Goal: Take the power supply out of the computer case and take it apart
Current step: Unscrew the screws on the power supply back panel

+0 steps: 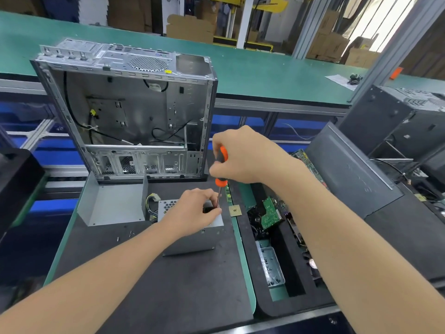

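The grey sheet-metal power supply box (190, 244) lies on the dark mat (168, 285), just before the open silver computer case (125, 112). The left hand (195, 213) grips its top, fingers curled. The right hand (243, 155) clasps an orange-handled screwdriver (221, 183), upright, tip down at the box.

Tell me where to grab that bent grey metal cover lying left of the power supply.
Probably pinch the cover's raised left wall from above: its base lies flat on the mat, and the right wall crowds the power supply's cables.
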The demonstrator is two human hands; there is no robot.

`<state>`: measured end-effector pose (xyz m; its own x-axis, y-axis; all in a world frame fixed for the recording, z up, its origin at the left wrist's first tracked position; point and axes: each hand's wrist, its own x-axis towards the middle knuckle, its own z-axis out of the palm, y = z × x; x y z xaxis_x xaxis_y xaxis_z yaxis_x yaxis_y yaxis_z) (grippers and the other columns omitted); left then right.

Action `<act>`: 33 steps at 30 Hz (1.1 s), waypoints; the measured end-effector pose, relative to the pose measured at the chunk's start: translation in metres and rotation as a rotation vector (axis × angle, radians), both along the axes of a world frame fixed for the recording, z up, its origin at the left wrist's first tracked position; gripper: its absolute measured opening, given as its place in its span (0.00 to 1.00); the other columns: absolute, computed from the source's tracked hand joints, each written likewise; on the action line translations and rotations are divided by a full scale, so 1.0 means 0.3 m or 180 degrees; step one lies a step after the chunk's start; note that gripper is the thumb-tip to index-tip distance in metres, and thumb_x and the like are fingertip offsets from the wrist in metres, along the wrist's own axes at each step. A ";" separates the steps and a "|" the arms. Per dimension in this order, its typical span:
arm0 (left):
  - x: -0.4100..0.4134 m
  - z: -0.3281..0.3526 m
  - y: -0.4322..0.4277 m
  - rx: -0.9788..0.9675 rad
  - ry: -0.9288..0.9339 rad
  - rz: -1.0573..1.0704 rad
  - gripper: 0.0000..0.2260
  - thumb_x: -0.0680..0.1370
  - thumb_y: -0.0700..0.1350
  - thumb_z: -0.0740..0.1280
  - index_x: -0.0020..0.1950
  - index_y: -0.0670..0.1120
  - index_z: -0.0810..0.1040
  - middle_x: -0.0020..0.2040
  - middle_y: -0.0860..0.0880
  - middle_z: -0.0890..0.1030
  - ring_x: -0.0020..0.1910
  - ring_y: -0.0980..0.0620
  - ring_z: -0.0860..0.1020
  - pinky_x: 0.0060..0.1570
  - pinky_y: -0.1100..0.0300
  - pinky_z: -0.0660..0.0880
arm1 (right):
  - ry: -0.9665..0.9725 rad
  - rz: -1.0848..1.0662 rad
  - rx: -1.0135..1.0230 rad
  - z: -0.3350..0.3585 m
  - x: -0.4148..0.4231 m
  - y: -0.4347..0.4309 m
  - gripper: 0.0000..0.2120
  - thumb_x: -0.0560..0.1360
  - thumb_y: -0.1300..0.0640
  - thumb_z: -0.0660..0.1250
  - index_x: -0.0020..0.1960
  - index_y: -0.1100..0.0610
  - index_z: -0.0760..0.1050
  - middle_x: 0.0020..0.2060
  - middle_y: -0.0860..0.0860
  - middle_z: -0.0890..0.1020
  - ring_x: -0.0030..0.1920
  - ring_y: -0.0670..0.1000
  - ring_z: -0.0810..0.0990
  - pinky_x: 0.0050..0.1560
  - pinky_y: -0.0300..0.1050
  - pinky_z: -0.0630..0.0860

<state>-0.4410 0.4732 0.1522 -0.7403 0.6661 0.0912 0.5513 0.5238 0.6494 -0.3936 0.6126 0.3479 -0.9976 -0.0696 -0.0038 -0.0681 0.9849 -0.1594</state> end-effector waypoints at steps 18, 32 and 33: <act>0.008 -0.001 -0.010 0.0217 0.0024 -0.0224 0.07 0.83 0.49 0.69 0.50 0.49 0.84 0.58 0.59 0.84 0.67 0.54 0.76 0.66 0.51 0.74 | 0.1111 -0.0839 0.1257 -0.052 -0.008 -0.074 0.34 0.80 0.28 0.52 0.31 0.55 0.61 0.26 0.50 0.68 0.24 0.51 0.66 0.26 0.42 0.57; -0.001 -0.017 -0.010 0.0509 0.0123 -0.0110 0.05 0.81 0.53 0.70 0.50 0.53 0.83 0.51 0.58 0.85 0.50 0.61 0.79 0.49 0.61 0.74 | -0.0389 0.0885 0.0253 0.045 -0.014 0.037 0.05 0.72 0.58 0.73 0.46 0.51 0.81 0.40 0.41 0.75 0.44 0.46 0.78 0.42 0.43 0.77; -0.002 -0.017 -0.011 0.0488 0.0080 -0.0085 0.06 0.81 0.53 0.70 0.50 0.53 0.83 0.51 0.56 0.85 0.50 0.60 0.80 0.49 0.59 0.75 | -0.0246 0.0833 0.0230 0.036 -0.010 0.030 0.05 0.73 0.55 0.72 0.49 0.51 0.80 0.40 0.41 0.74 0.45 0.49 0.78 0.41 0.47 0.77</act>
